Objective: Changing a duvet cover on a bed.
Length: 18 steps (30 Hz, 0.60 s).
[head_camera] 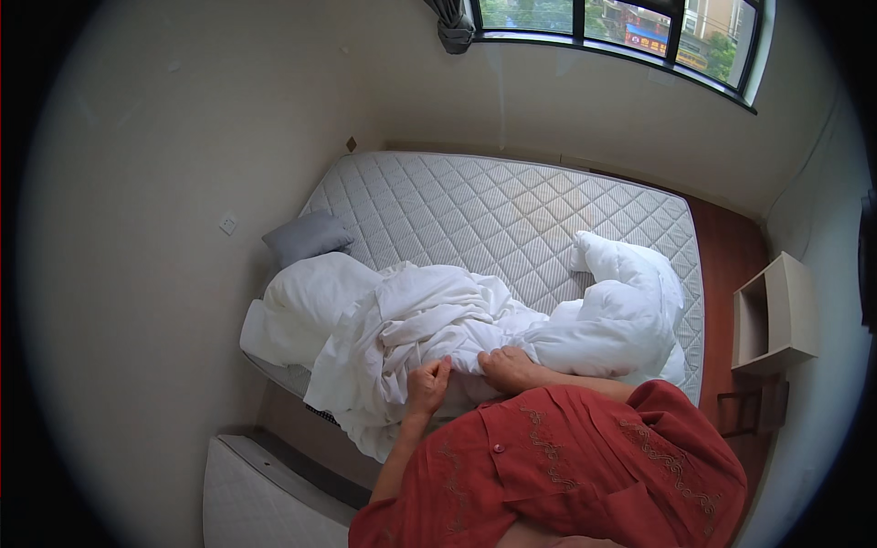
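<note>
A heap of rumpled white bedding (pixel 438 294) lies along the near side of the bare quilted mattress (pixel 438 198). At its front edge my left hand (pixel 428 385) is closed on the white fabric, thumb uppermost. Close by on the right, my right hand (pixel 508 368) grips the fabric with curled fingers. A puffy white duvet (pixel 610 325) spreads from there to the mattress's right side, one end bent towards the window. Part of the white cloth hangs over the near mattress edge. What lies beneath the folds is hidden.
A grey cushion (pixel 308 236) and a white pillow (pixel 318 291) sit at the mattress's left end, by the wall. Another mattress (pixel 267 493) is at lower left. To the right stand a pale open cabinet (pixel 784 315) and a dark wooden stool (pixel 760 404). A window (pixel 616 34) is beyond.
</note>
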Each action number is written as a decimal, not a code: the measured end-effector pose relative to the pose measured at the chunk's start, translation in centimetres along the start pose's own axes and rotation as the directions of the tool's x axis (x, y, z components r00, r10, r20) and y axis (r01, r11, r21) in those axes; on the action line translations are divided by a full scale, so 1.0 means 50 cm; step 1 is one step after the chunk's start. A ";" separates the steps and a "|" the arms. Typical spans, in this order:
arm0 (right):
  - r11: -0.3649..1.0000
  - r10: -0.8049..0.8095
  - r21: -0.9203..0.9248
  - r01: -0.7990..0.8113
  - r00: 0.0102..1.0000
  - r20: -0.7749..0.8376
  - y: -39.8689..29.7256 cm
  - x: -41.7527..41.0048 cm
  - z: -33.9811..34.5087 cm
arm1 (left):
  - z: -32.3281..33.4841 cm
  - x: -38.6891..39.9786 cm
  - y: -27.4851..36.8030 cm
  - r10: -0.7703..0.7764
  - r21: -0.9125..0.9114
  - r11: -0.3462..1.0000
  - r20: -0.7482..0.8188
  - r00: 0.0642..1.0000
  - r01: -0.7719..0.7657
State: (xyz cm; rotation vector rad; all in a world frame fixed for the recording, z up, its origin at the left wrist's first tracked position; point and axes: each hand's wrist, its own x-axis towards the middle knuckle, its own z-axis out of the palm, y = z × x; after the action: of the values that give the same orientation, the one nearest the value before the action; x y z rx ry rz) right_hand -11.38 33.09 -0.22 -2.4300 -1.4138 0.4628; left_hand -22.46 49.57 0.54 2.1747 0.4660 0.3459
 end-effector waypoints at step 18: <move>0.973 -0.195 0.141 0.180 0.976 0.095 -0.010 -0.039 -0.043 | -0.024 0.203 -0.257 -0.269 0.835 0.504 -0.092 0.959 0.222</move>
State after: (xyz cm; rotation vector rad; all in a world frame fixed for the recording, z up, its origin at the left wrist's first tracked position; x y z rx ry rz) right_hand -11.77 31.41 2.19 -2.1716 -1.5858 0.6294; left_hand -16.54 62.12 -8.24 2.9839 1.0836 -0.1639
